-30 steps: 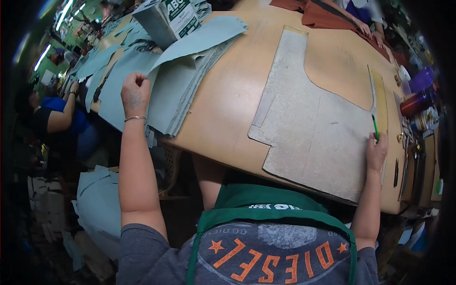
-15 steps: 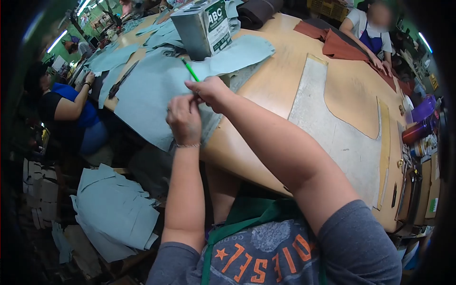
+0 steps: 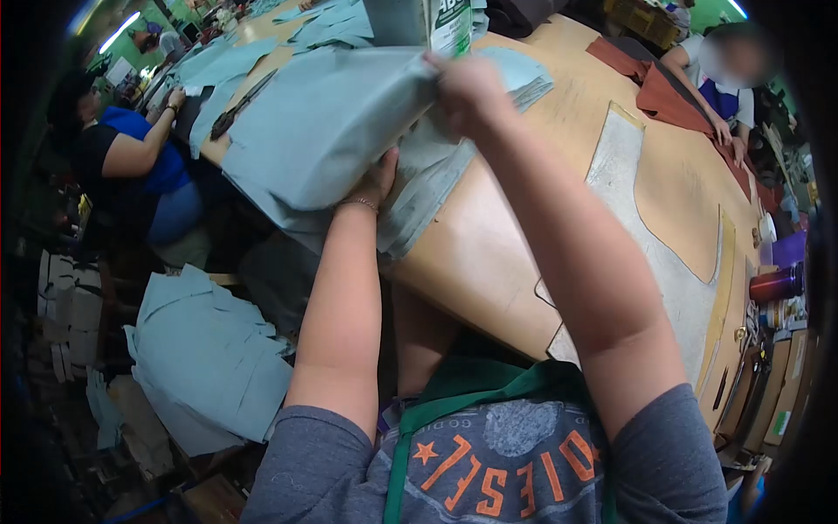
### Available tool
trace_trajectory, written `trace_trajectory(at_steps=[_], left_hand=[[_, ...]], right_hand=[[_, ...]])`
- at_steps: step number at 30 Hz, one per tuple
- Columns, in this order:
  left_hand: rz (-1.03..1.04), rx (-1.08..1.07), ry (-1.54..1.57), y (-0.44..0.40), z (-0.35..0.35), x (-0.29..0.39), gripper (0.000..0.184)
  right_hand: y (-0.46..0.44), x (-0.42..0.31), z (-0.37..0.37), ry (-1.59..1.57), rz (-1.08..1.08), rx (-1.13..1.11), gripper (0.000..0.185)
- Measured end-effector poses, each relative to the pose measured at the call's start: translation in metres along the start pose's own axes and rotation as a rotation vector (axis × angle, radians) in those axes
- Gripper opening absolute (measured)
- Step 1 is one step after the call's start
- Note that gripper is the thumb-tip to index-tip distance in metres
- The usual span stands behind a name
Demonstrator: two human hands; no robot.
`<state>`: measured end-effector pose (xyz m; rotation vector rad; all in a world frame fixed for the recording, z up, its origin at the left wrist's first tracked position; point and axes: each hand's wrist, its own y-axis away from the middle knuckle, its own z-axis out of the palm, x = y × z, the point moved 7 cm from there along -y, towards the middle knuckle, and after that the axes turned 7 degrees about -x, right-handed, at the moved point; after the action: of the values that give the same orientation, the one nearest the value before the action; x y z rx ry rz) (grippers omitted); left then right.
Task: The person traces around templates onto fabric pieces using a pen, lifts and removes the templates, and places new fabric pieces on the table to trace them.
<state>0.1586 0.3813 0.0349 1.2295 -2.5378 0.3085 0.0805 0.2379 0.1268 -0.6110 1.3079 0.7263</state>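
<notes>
A large light blue-green sheet is lifted and curved above a stack of similar sheets at the table's left part. My left hand is under the sheet's near edge; its thumb shows and its other fingers are hidden by the sheet. My right hand, blurred, pinches the sheet's right edge in front of the metal can. The green pen cannot be made out now. The grey template lies flat on the wooden table, partly behind my right forearm.
Long scissors lie at the table's left edge. One person works at the left, another handles brown material at the far right. More blue-green sheets are piled below the table at the left. A dark red tumbler stands right.
My right hand came across from the template to the sheet, with the green pen, and has since moved up and right. The sheet is now raised, with my left hand beneath it.
</notes>
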Motion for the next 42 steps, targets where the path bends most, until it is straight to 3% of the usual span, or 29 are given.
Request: trace_trajectory(at_steps=[1,2,5,9,14,18,19,20,21,23,28,33,35,36,37,38,40,42], left_hand=[[0.001,0.04,0.04,0.002,0.0,-0.003,0.073],[0.356,0.179,0.27,-0.004,-0.01,0.003,0.078],[0.473,0.384,0.527,-0.005,-0.037,0.005,0.078],[0.202,0.399,0.281,-0.03,-0.067,-0.005,0.078],[-0.203,-0.071,-0.187,-0.071,-0.029,-0.037,0.079],[-0.282,-0.183,-0.293,-0.065,-0.016,-0.044,0.08],[-0.287,-0.195,-0.312,-0.063,-0.014,-0.045,0.08],[-0.29,-0.203,-0.321,-0.065,-0.013,-0.046,0.08],[-0.297,-0.202,-0.321,-0.065,-0.012,-0.046,0.08],[-0.327,-0.189,-0.281,-0.062,-0.015,-0.041,0.08],[-0.376,-0.202,-0.189,-0.058,-0.021,-0.029,0.091],[-0.336,-0.103,-0.224,-0.058,-0.021,-0.029,0.091],[-0.166,0.096,-0.181,-0.048,-0.028,-0.017,0.08],[-0.054,0.207,-0.169,-0.046,-0.025,-0.017,0.076],[0.057,0.316,-0.153,-0.036,-0.03,-0.006,0.071],[0.279,0.522,-0.134,-0.017,-0.034,0.015,0.055],[0.659,0.573,0.083,0.038,-0.045,0.074,0.041],[0.841,0.359,0.332,0.114,-0.04,0.146,0.033]], right_hand=[[-0.01,-0.005,-0.015,-0.175,0.051,-0.006,0.021],[-0.003,-0.024,-0.024,-0.224,0.021,-0.082,0.021],[0.021,-0.048,-0.052,-0.199,-0.021,-0.239,0.017],[0.034,-0.015,-0.072,-0.166,0.1,-0.177,0.019],[0.056,0.003,-0.059,-0.191,0.124,-0.189,0.014],[0.071,-0.015,-0.078,-0.336,0.087,-0.09,0.016],[0.078,-0.03,-0.099,-0.362,0.034,-0.083,0.017],[0.071,-0.038,-0.144,-0.36,-0.114,-0.276,0.022],[0.099,-0.068,-0.186,-0.27,-0.243,-0.063,0.028],[0.156,-0.095,-0.273,-0.202,-0.337,0.104,0.029],[0.323,-0.069,-0.425,-0.288,-0.247,0.335,0.032],[0.425,-0.017,-0.487,-0.427,-0.14,0.383,0.036],[0.447,0.001,-0.5,-0.447,-0.119,0.393,0.038],[0.465,0.011,-0.511,-0.437,-0.168,0.624,0.039],[0.474,0.014,-0.511,-0.402,-0.165,0.636,0.039],[0.48,0.017,-0.511,-0.366,-0.161,0.647,0.039],[0.493,0.018,-0.511,-0.262,-0.146,0.764,0.036],[0.501,0.022,-0.519,-0.136,-0.101,0.792,0.034]])
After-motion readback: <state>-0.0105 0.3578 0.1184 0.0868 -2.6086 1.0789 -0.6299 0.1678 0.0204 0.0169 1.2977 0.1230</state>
